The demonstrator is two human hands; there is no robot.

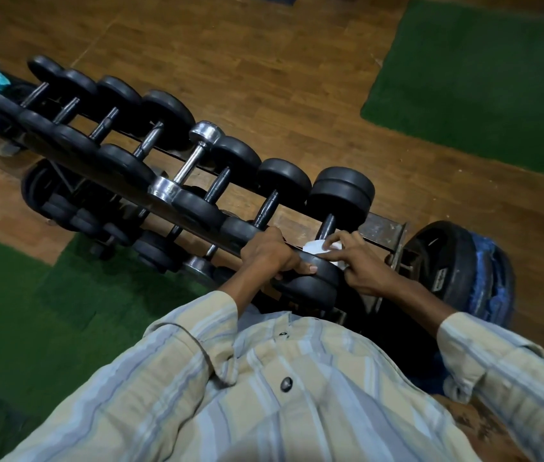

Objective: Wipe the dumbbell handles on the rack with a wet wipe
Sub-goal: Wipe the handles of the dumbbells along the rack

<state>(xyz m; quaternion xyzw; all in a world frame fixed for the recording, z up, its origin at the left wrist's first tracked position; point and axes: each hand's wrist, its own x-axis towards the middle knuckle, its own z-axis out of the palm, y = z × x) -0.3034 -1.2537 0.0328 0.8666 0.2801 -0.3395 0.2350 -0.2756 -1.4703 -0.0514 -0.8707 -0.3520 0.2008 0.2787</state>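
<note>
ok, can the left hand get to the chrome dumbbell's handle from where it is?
Probably yes. The left hand grips the near head of the end dumbbell; the chrome dumbbell's handle sits exposed along the same rail, nothing covering it.

Garment: long-sleeved button-front shirt (264, 395), woven fabric, vertical stripes in beige, pale blue and grey-lavender. Front placket carries small dark round buttons; two are visible, one (286, 384) at mid-chest and one higher up. Left sleeve (197, 318) and right sleeve (497, 361) end in cuffs above the wrists, leaving the forearms bare. A thin dark cord (197, 341) curves across the left side of the chest.
</note>
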